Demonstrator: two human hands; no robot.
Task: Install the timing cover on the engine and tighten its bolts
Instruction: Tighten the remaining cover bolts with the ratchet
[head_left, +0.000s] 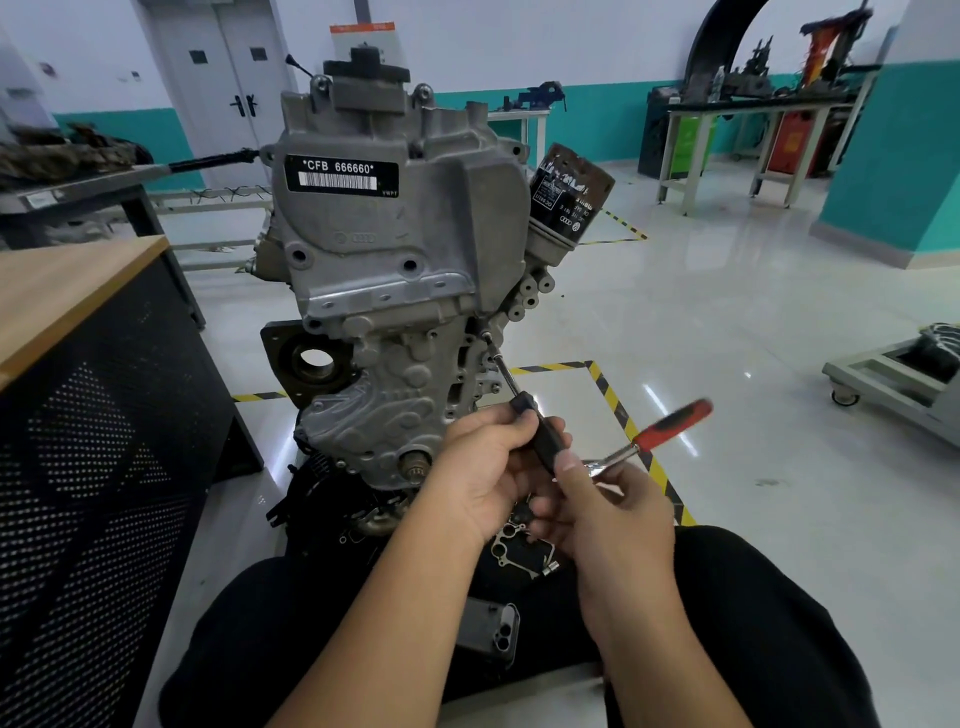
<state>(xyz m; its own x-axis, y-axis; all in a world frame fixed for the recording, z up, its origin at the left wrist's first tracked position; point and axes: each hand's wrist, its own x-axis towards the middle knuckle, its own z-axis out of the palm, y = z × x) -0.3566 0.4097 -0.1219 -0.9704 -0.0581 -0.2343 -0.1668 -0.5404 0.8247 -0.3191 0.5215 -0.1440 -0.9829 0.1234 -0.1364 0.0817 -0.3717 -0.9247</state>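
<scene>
Both hands (483, 467) grip the driver (519, 410) (angled up-left toward the engine (395, 249)).

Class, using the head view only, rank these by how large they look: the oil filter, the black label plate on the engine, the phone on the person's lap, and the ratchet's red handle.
1. Black label plate.
2. Oil filter, close behind it.
3. Phone, nearer the camera, so its rank is unsure.
4. Red handle.
</scene>
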